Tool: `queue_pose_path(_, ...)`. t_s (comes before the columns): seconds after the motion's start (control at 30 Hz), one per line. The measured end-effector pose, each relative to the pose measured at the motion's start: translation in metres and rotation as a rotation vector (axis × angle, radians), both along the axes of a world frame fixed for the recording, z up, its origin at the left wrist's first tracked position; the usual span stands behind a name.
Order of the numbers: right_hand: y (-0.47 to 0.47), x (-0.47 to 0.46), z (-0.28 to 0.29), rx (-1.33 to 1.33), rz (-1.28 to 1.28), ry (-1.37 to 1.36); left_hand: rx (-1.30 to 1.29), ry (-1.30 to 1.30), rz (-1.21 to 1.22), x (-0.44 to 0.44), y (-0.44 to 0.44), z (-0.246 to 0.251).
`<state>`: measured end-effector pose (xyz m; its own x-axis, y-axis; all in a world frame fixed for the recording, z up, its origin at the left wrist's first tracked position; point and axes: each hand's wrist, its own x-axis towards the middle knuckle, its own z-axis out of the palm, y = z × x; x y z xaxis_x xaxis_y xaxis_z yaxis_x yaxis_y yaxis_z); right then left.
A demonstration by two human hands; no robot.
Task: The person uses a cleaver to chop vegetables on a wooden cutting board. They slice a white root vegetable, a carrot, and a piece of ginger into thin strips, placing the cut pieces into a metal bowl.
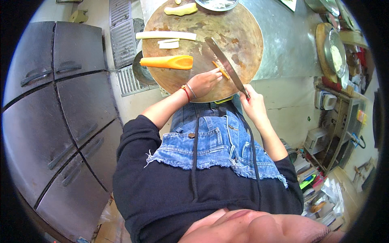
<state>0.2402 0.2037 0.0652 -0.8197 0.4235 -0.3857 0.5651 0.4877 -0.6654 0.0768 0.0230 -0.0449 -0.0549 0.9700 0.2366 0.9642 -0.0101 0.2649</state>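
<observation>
On a round wooden chopping block (206,27), my right hand (253,101) is closed around the handle of a cleaver (226,63), its blade slanting up and left. Thin carrot strips (221,70) lie just left of the blade. The fingertips of my left hand (208,81) rest at these strips; whether they pinch any I cannot tell. Farther left lies a peeled carrot (167,62) with a cut face. Above it are short pale vegetable pieces (169,45) and a long pale stalk (165,35). A pale yellow peeled vegetable (180,9) lies near the far edge.
A metal bowl (217,3) with white shreds stands at the block's far edge. The block adjoins a metal worktop (285,45). To the right, another bowl (336,54) sits on a wooden board (322,51). Dark metal refrigerator doors (82,100) stand at left, near floor grates (123,42).
</observation>
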Motion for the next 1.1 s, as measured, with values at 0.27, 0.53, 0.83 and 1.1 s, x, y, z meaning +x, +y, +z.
queue_pose_path(0.27,0.005,0.017,-0.012,0.338,0.238,0.037,0.190,-0.276,0.131,-0.001,-0.025,0.105)
queue_pose_path(0.53,0.000,0.031,-0.042,0.534,0.326,0.173,-0.316,-0.455,-0.169,0.008,-0.011,0.070)
queue_pose_path(0.83,0.001,0.044,-0.055,0.650,0.389,0.241,-0.347,-0.515,-0.275,-0.008,0.002,0.043)
queue_pose_path(1.1,-0.008,0.058,-0.052,0.588,0.426,0.297,-0.432,-0.337,-0.255,-0.032,0.006,0.030)
